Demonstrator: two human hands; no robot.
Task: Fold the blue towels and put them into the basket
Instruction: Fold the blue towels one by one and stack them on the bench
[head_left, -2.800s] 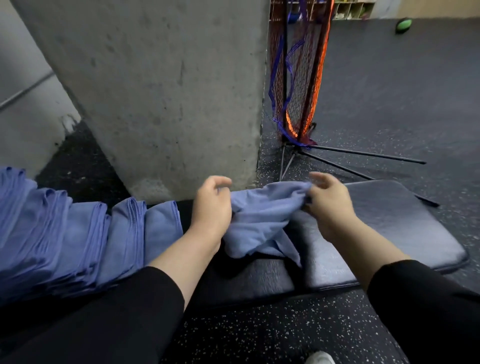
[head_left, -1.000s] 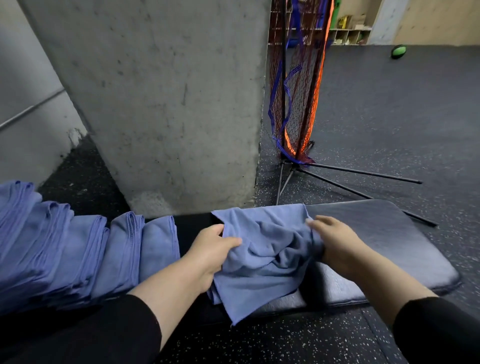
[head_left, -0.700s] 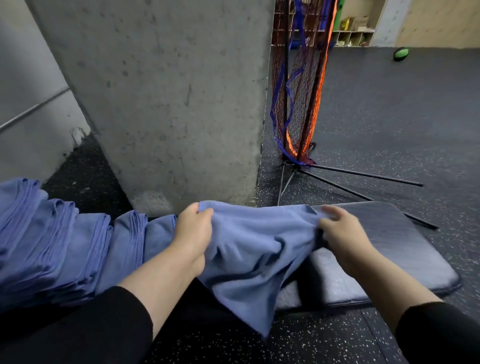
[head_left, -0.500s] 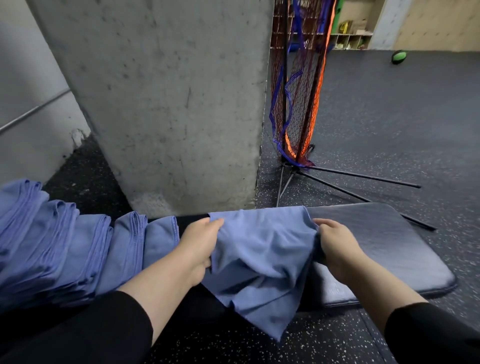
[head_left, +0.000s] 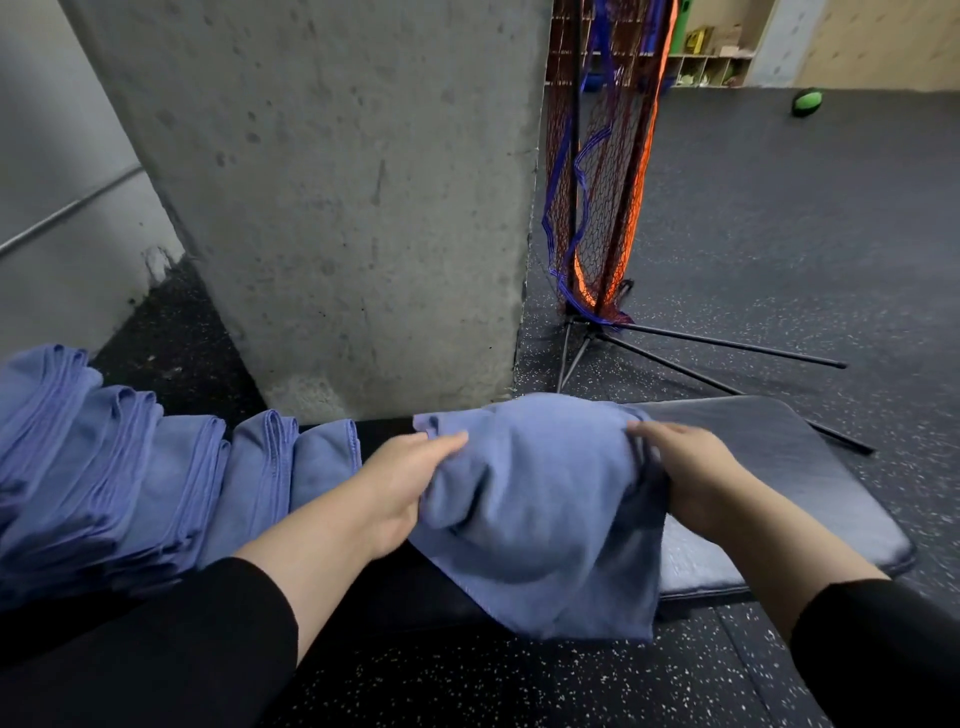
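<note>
One blue towel (head_left: 540, 499) between both hands' fingers (head_left: 441, 441)

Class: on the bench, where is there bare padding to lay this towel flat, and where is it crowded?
Bare padding shows on the bench pad, right of the right hand, and in a narrow dark strip between the folded towels and the left hand. The bench's left end is crowded. The held towel covers the middle.

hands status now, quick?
Left hand: pinching the towel at its left side.
Right hand: gripping the towel's right side.
</note>
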